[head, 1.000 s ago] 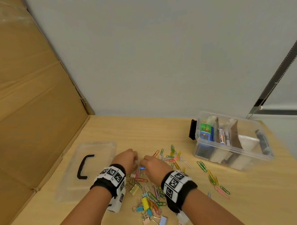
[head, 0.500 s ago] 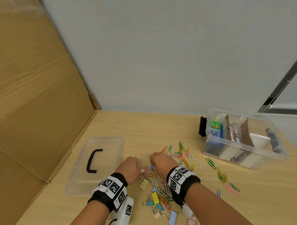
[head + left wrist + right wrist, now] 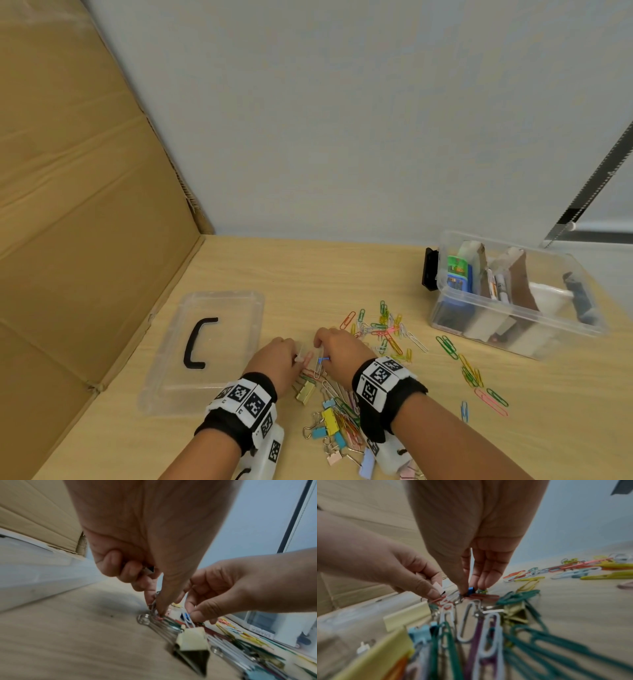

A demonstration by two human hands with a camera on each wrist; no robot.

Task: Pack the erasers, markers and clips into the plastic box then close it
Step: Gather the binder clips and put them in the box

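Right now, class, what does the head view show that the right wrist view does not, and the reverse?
Only the head view shows the plastic box, open, and its lid lying left of the hands. Only the right wrist view shows the right hand pinching a small blue clip. Both show the left hand and the scattered paper clips.

I see a wooden tabletop (image 3: 291, 270) carrying a clear lid (image 3: 233, 315) at nine o'clock, scattered paper clips (image 3: 380, 329) and binder clips (image 3: 329, 423) at six, and a plastic box (image 3: 561, 329) at three.
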